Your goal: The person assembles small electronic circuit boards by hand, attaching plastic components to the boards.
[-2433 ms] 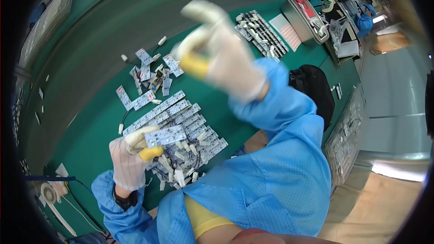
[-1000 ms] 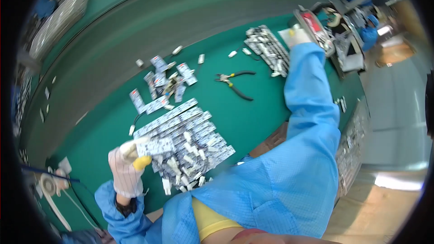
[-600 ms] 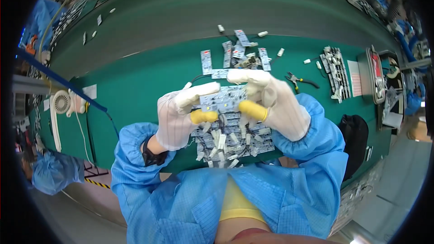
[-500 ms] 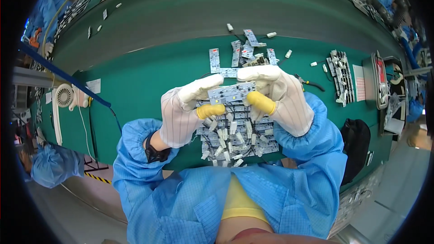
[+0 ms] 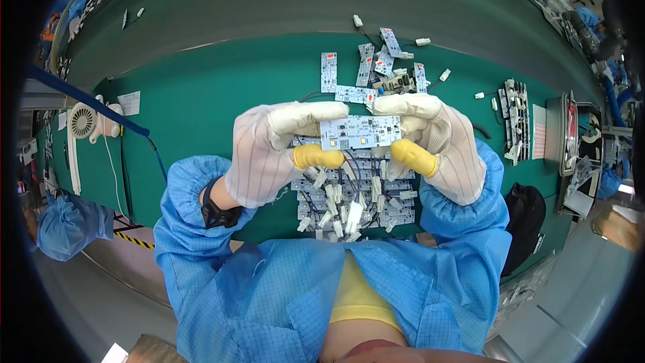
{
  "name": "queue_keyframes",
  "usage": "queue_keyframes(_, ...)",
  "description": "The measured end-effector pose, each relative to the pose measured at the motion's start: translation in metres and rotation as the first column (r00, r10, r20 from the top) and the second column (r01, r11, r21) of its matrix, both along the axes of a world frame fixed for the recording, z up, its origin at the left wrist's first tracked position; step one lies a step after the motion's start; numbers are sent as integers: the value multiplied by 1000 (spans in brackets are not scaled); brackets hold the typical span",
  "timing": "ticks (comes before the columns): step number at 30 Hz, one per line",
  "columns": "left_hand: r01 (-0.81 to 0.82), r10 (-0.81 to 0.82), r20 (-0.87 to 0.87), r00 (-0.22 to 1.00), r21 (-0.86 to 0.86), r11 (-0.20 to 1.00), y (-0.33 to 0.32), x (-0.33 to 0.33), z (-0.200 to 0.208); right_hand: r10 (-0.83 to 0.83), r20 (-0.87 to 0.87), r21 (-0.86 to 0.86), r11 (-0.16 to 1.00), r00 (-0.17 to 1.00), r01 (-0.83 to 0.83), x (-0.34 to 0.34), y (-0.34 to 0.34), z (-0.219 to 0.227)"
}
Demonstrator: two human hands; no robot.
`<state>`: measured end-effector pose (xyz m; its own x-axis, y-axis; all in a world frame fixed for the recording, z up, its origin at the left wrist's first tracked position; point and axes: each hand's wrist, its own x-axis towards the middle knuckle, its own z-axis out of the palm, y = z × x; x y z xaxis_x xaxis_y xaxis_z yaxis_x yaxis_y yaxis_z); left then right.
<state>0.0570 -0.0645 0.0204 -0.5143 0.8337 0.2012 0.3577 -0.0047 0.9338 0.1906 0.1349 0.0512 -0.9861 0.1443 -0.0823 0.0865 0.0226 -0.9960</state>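
Observation:
A white circuit board (image 5: 359, 132) with small yellow-white LEDs is held up level between my hands. My left hand (image 5: 285, 136), gloved in white with a yellow thumb cover, pinches its left end. At the other end, my right hand (image 5: 433, 136), gloved the same way, grips it between thumb and fingers. Dark wires run down from the board, and a white connector plug (image 5: 354, 217) hangs among them. Underneath lie rows of similar circuit boards (image 5: 400, 216) with wires and white plugs, partly hidden by my hands and the held board.
More loose boards (image 5: 365, 64) with plugs lie beyond my hands on the green mat (image 5: 222, 94). To the right are a stack of boards (image 5: 515, 121), a metal tray (image 5: 561, 131) and a black bag (image 5: 525, 218). A small white fan (image 5: 84, 122) stands at the left.
The held board has gone from slightly tilted to level and faces up more fully. My hands have spread slightly apart along it, both still gripping. The whole view has shifted a little.

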Motion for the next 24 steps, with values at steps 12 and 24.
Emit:
queue_keyframes(12,-145,151,-37,988,133,980,6,2,-10,-34,-77,-43,999,996,31,1,-2,0)
queue_keyframes(24,-107,123,-100,987,154,982,3,-1,-11,-28,-146,56,998,989,37,2,-1,3)
